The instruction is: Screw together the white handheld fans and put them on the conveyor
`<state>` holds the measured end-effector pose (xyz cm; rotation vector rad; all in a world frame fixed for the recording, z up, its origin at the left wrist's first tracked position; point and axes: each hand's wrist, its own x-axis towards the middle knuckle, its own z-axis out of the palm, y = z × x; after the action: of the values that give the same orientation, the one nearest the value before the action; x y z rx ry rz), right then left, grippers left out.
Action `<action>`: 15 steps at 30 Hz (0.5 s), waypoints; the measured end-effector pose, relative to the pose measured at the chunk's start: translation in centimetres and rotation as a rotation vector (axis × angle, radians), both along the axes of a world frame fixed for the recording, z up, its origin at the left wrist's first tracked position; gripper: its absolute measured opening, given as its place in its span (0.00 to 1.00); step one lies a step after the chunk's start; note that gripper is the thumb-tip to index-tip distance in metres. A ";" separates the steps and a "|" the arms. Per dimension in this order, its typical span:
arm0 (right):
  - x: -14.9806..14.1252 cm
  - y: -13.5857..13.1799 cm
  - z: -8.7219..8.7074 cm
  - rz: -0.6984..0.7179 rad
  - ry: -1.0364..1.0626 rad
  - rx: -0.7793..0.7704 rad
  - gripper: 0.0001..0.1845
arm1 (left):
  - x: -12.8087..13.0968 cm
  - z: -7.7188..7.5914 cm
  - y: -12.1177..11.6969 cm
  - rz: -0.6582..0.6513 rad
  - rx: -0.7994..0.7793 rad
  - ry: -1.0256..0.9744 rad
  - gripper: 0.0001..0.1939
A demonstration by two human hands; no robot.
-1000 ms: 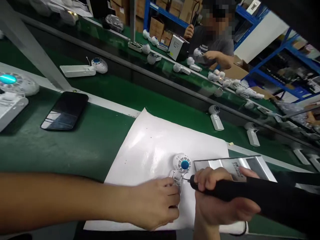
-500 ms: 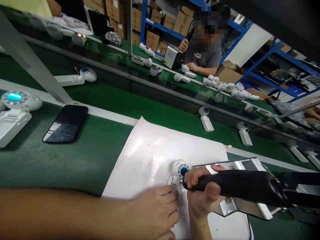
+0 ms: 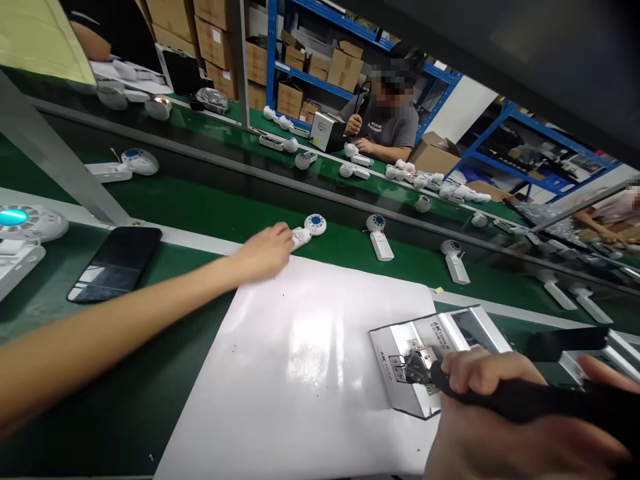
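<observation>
A left hand (image 3: 265,252) has its fingers around the near end of a white hinged device (image 3: 314,225), at the edge of a green conveyor belt (image 3: 200,213) beyond a white sheet (image 3: 280,373). The device's round, vented head with its blue centre points away. It is probably light, stiff, smooth plastic; the rectangular body looks the safer hold, since the head may swing at its joint and the vents look delicate.

The right hand's grip is wrapped around a black electric screwdriver (image 3: 530,400), likely heavier, its tip end at a silver screw feeder (image 3: 450,325). To the device's right on the belt lies a similar unit (image 3: 383,247), limiting sideways room. A smartphone (image 3: 117,263) rests on the green worktop (image 3: 150,400) beside the left forearm. A slanted metal post (image 3: 60,157) blocks reach farther left.
</observation>
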<state>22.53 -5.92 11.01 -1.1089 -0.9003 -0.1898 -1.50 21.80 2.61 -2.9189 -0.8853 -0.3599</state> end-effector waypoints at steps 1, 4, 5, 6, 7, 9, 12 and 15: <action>0.3 0.5 0.0 -0.059 -0.010 0.007 0.32 | -0.2 0.3 1.9 0.002 -0.006 0.019 0.16; 0.3 1.9 -0.5 -0.094 0.008 0.009 0.31 | -1.2 1.0 4.5 -0.005 -0.019 0.060 0.15; 0.0 2.0 -0.8 -0.083 0.028 0.007 0.31 | -1.4 1.4 4.6 0.006 -0.013 0.059 0.16; -0.2 2.1 -1.2 -0.078 0.042 0.013 0.30 | -1.5 1.9 4.3 0.026 -0.001 0.049 0.17; -0.4 2.0 -1.4 -0.072 0.046 0.018 0.29 | -1.4 2.4 3.9 0.051 0.016 0.030 0.19; -0.8 1.6 -1.7 -0.049 0.029 0.005 0.29 | -0.2 3.7 2.8 0.083 0.044 -0.019 0.21; -1.5 0.7 -1.8 0.084 0.028 -0.066 0.32 | 4.2 4.8 1.2 0.015 0.033 -0.068 0.20; -2.5 0.0 -1.7 0.262 0.175 -0.096 0.31 | 10.6 4.0 0.2 -0.105 -0.027 -0.073 0.19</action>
<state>20.04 -5.89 9.32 -1.0668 -0.8942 0.1654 9.08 21.96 6.59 -3.0028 -0.7528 -0.4674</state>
